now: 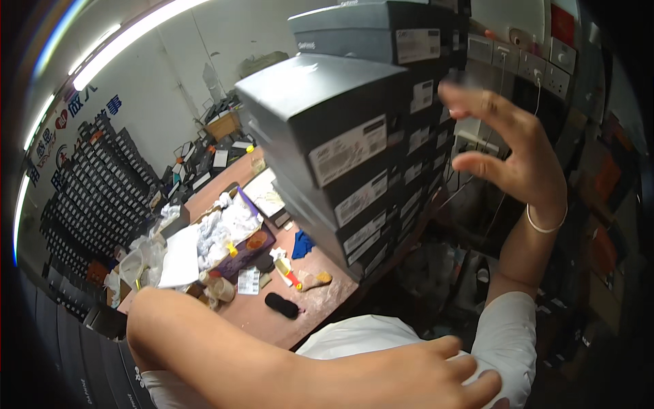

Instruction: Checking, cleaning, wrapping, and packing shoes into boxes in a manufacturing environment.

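Note:
My right hand (514, 146) is raised at the right, its thumb and fingers apart and nothing between them. A pale bangle (547, 219) circles that wrist. Just left of its fingertips stands a tall stack of dark shoe boxes (306, 88) with white labels; a gap seems to show between hand and boxes. My left forearm crosses low in front of me. My left hand (436, 375) lies over my white shirt by the right sleeve (507, 341), fingers bent and slightly spread, with no object visible in it. Its palm side is hidden.
The pinkish table (259, 320) holds a purple box (267, 238) of crumpled white paper, bottles (218, 288), a black brush-like object (281, 305) and a blue cloth (302, 243). More shoe boxes (95, 184) are piled along the left wall. Sockets with cords (531, 68) are at the right.

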A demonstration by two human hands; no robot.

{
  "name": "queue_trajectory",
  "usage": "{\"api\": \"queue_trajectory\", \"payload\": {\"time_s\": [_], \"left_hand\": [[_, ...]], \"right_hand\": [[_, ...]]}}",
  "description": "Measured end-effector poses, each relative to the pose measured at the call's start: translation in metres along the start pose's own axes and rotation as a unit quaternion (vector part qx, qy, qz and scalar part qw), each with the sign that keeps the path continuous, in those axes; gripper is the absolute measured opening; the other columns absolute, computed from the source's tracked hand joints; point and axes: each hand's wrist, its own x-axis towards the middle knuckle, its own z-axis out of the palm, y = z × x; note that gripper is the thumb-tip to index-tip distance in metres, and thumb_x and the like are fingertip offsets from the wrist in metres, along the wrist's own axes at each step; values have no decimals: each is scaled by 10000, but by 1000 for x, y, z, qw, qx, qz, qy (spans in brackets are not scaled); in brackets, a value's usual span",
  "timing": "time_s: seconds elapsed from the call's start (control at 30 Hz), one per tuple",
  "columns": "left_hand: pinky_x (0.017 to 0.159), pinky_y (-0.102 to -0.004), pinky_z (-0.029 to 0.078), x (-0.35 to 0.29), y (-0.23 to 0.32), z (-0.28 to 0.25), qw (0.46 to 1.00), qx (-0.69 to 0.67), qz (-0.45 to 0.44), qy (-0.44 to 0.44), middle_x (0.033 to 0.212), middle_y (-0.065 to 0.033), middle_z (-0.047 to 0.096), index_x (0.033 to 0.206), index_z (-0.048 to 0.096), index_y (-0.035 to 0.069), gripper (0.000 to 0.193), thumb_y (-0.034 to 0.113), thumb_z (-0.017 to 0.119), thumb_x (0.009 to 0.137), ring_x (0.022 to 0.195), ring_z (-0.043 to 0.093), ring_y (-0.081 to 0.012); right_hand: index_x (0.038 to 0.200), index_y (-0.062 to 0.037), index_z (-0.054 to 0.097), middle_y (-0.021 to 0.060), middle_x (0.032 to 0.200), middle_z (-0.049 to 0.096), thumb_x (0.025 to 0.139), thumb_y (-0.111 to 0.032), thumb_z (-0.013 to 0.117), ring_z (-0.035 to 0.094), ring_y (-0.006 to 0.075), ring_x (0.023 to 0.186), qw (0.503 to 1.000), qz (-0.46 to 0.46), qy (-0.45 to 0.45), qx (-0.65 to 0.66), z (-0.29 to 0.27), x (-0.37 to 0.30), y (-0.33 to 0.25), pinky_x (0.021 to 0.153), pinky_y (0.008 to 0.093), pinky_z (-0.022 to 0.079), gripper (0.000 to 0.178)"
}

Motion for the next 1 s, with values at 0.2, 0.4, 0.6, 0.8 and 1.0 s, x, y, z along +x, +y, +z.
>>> {"api": "queue_trajectory", "payload": {"time_s": [0.2,0.4,0.6,0.8,1.0], "left_hand": [[949,-474,430,-39,55,72,938,340,27,59,1030,-120,630,1075,617,2,338,245,560,847,952,606,-271],[919,-443,475,-170,113,21,896,297,-320,-85,1126,-102,588,1166,631,114,457,222,739,735,1034,592,-272],[975,-422,422,-328,261,26,548,415,-700,190,1187,-217,593,1181,589,-34,433,232,668,849,1096,554,-400],[999,-435,390,-493,394,112,287,318,-902,58,1238,-237,568,1249,565,1,491,346,608,903,1141,529,-405],[974,-467,391,-527,382,160,205,447,-855,165,1172,-247,580,1185,593,-27,440,315,612,908,1110,522,-403]], "right_hand": [[1296,-47,544,138,1208,626,750,-249,762,613,307,1074,985,-38,-79,152,93,-35,-73,935,374,497,621],[1326,-25,483,173,1207,583,794,-241,714,575,344,1097,892,11,-341,298,256,-51,-179,900,399,481,619],[1320,5,481,203,1166,596,776,-243,723,584,367,1063,826,-77,-350,435,328,-63,-294,912,425,464,645],[1392,-21,405,235,1165,596,805,-259,710,594,382,1047,778,-195,-421,424,370,-37,-351,888,427,474,703],[1360,8,414,275,1095,601,865,-378,680,606,402,925,692,-103,-431,570,414,-1,-383,807,425,480,681]]}}
